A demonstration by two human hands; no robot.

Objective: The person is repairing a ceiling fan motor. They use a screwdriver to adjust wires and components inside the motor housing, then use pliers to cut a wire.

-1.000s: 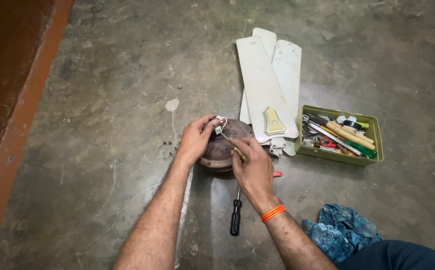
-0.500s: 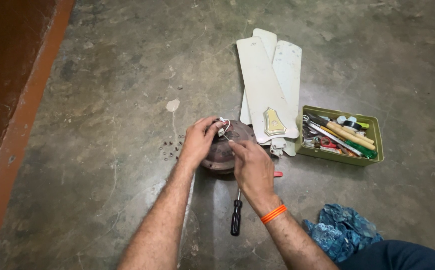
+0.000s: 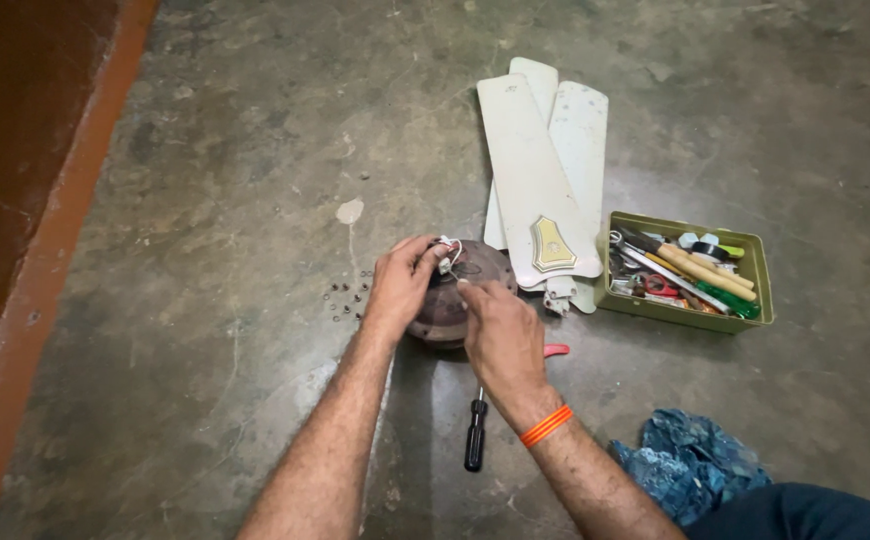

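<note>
A round brown ceiling fan motor [image 3: 475, 275] sits on the concrete floor. My left hand [image 3: 400, 285] rests on its left side, fingers pinching the white wires [image 3: 448, 250] at its top. My right hand [image 3: 500, 335], with an orange band at the wrist, lies over the motor's near right side, fingertips at the hub close to the wires. Whether it holds anything is hidden under the fingers.
Three cream fan blades [image 3: 540, 165] lie stacked behind the motor. A green tray [image 3: 760, 285] of tools stands at the right. A black-handled screwdriver [image 3: 475, 432] lies near my right wrist, something red [image 3: 555, 350] beside it. Several small screws [image 3: 347, 295] lie left. Blue cloth [image 3: 690, 460].
My right hand has shifted from the motor's right edge up onto its top, toward the wires. The left hand stays on the wires.
</note>
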